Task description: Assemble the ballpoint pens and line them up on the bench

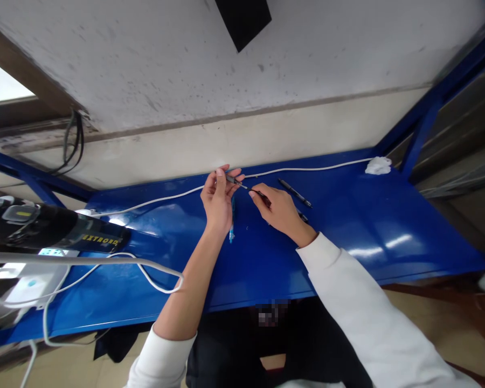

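My left hand (218, 202) is closed on a slim grey pen part (235, 181), pinched by the thumb, its thin tip pointing right. Close to that tip, my right hand (278, 207) grips a dark pen part (262, 195), mostly covered by the fingers. I cannot tell whether the two parts touch. A light blue pen (231, 231) lies below my left hand, its upper part hidden. Beyond my right hand, a black pen (294, 192) rests on the blue tabletop (262, 258). Another dark pen (303, 216) shows partly from behind my right wrist.
A white cable (161, 199) runs along the back of the table to a crumpled white plastic bag (378, 165). At left are a large black cylinder (64, 229), a white power strip (36, 280) and loose white cables. Blue frame posts (422, 134) stand at the right.
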The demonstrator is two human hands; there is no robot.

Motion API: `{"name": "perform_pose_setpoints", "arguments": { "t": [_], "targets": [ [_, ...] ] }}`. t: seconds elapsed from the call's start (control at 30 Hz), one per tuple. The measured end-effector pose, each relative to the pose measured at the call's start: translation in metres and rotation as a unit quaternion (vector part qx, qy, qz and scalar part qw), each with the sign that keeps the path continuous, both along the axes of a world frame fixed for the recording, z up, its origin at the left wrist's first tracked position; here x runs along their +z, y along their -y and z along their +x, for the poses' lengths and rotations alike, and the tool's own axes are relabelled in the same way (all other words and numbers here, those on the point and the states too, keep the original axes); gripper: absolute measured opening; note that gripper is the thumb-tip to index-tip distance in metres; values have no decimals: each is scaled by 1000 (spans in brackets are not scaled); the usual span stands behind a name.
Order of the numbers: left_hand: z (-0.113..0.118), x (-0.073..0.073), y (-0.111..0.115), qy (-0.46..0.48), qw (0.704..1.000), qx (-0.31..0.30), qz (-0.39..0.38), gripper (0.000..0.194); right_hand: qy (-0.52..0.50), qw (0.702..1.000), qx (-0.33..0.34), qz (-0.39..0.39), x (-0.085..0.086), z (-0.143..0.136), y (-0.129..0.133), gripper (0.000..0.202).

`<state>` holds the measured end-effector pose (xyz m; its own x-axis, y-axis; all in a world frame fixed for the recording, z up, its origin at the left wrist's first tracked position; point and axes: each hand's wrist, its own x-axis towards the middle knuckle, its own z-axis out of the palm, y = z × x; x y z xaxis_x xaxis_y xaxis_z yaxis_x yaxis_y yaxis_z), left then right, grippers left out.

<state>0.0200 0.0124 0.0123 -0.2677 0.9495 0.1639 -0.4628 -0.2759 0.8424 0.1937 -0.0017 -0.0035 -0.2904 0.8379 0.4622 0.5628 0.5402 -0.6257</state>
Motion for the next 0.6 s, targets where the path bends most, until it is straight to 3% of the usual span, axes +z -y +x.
{"name": "perform_pose_setpoints", "arguments": {
  "t": [0.3,0.6],
  "targets": [
    [2,-4,0,-30,999,-20,11,38,-8,1000,-9,8,-1,0,-1,29],
    [3,-2,1,-37,998,-50,20,49,-24,999,-22,22,-3,0,-3,30]
  ]
}}
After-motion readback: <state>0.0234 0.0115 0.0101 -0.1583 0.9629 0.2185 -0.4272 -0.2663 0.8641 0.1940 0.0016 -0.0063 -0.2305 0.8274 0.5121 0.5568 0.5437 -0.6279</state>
